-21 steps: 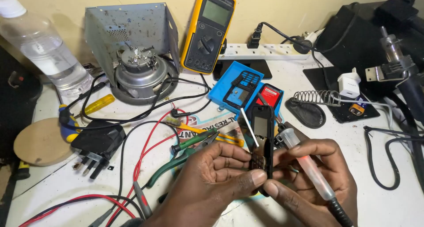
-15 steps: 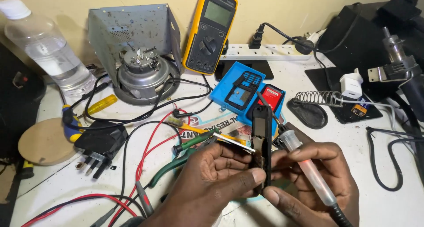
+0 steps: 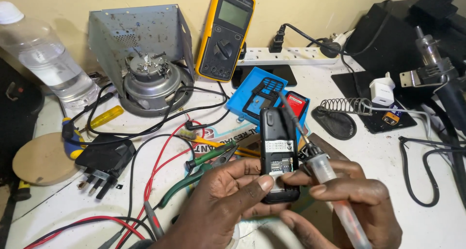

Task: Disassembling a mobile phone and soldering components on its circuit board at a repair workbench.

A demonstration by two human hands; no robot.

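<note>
On the cluttered white bench (image 3: 417, 215), below the yellow meter (image 3: 227, 33) and the speaker (image 3: 148, 81), the left hand (image 3: 228, 200) is clamped on an opened phone (image 3: 278, 154) held upright above the bench, thumb across its lower end. The right hand (image 3: 349, 200) is closed around a soldering iron (image 3: 318, 164), tip behind the phone's top. It should help to brace both hands together and keep the tip clear of the wires (image 3: 155, 166).

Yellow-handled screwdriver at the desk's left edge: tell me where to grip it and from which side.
Grip the yellow-handled screwdriver by its translucent yellow handle, coming from above. It lies flat, slanted, beside black cables; the handle is its thickest exposed part, and its tip end runs under them.
</note>
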